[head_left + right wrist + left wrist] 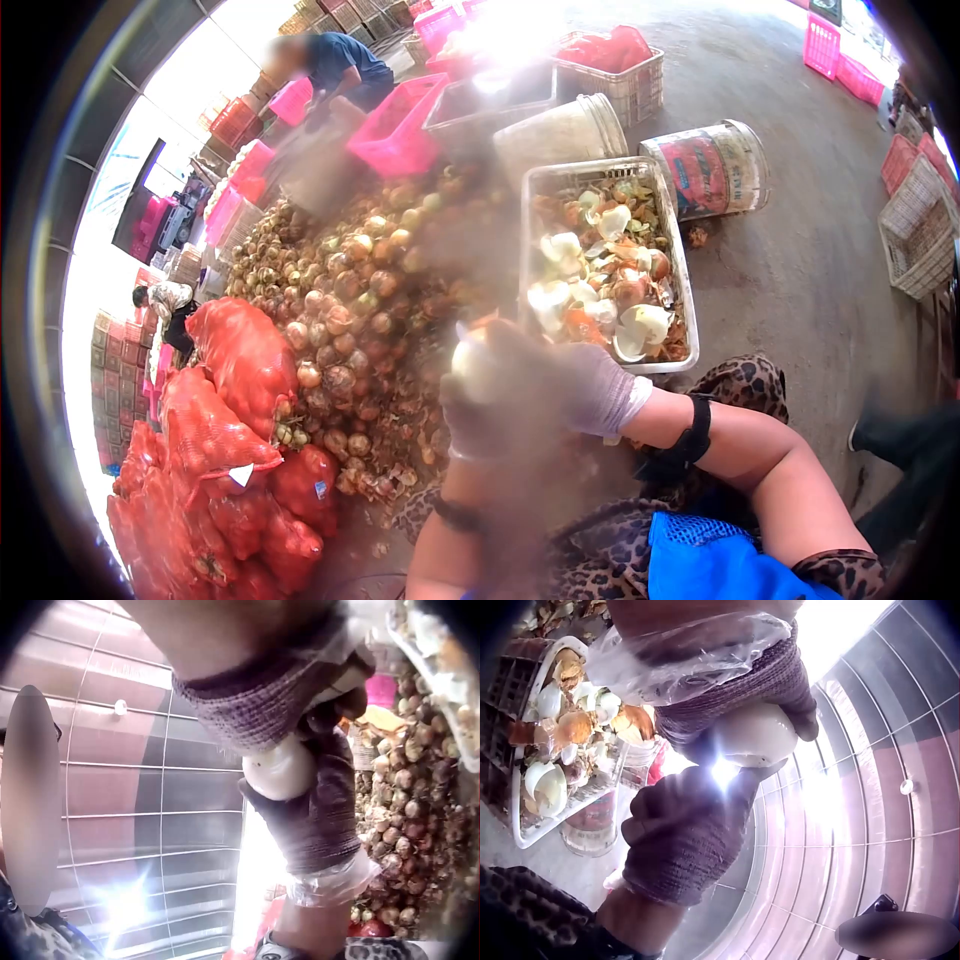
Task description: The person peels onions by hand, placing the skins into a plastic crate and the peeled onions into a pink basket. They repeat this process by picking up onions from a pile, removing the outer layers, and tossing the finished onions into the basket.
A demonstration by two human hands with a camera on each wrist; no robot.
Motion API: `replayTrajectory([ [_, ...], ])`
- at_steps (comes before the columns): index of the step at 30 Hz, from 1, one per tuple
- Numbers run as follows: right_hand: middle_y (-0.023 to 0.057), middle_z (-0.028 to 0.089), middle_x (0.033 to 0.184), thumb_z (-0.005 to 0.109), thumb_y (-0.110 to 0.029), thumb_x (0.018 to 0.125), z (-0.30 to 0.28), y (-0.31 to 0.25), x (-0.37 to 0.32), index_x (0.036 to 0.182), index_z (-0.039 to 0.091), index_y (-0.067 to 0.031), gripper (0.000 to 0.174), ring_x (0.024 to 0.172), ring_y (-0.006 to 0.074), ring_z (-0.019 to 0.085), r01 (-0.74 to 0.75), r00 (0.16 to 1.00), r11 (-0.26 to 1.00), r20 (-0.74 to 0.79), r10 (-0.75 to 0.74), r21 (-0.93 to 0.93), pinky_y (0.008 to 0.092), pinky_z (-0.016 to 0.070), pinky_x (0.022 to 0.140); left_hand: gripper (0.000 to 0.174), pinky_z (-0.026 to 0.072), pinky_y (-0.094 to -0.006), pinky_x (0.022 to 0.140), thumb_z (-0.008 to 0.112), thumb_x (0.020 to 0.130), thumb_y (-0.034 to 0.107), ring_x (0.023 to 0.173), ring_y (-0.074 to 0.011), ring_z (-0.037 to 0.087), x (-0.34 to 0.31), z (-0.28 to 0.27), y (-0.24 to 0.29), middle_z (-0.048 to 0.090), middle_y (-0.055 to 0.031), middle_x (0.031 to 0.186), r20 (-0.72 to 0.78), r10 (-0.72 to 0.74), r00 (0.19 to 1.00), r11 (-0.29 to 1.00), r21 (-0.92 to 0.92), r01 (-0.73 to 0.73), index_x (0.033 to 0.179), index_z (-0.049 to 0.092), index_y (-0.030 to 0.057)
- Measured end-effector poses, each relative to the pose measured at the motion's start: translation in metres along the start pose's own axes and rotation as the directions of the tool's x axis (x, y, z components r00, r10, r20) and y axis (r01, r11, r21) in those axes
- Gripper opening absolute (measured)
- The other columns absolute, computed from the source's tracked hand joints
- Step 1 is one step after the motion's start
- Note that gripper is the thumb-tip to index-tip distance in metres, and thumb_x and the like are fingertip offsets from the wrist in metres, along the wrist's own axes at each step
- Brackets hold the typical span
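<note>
My gloved left hand grips a peeled white onion, its thumb and fingers round the sides; in the left wrist view the onion bulges out of the purple glove. Close against it is my gloved right hand, fingers curled and thumb tip at the onion. In the right wrist view a pale narrow thing shows in the right hand's curled fingers; I cannot tell its kind. A blur covers part of both hands in the head view, just left of a white crate of onion peelings.
A large heap of unpeeled onions spreads ahead and left. Full red mesh sacks stand at the left. Beyond the crate are a printed bucket, a white bucket and pink crates. Another person works at the far side.
</note>
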State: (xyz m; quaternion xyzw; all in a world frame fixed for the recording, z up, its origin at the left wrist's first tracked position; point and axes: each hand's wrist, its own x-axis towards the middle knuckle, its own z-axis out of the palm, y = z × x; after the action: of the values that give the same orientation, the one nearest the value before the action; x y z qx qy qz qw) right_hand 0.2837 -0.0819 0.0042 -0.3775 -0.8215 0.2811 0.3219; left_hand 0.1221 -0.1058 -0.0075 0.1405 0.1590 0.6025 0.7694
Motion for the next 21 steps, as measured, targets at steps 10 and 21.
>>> replayTrajectory([
  [10,0.0096,0.063,0.092,0.046,-0.026,0.098,-0.058,-0.011,0.010,0.128,0.053,-0.0021,0.039,0.084,0.0204,0.065,-0.262,0.923,0.723,-0.053,0.381,0.639,0.0299,0.0549,0.080,0.092,0.0432,-0.0482,0.105,0.080,0.069,0.048,0.123,-0.0310,0.048,-0.001,0.017,0.014,0.043,-0.0137,0.139,0.204,-0.084,0.975,0.993,0.096,0.066,0.138,0.037,0.0049],
  [21,0.0161,0.057,0.118,0.053,-0.018,0.090,-0.002,0.008,0.007,0.132,0.048,-0.0050,0.044,0.095,0.0263,0.064,0.169,0.985,0.966,-0.003,-0.173,-0.197,0.0337,0.0554,0.073,0.091,0.0470,-0.0450,0.099,0.079,0.070,0.047,0.119,-0.0296,0.050,-0.005,0.020,-0.002,0.046,-0.0132,0.135,0.057,-0.099,0.993,0.995,-0.024,0.101,0.139,0.036,0.0064],
])
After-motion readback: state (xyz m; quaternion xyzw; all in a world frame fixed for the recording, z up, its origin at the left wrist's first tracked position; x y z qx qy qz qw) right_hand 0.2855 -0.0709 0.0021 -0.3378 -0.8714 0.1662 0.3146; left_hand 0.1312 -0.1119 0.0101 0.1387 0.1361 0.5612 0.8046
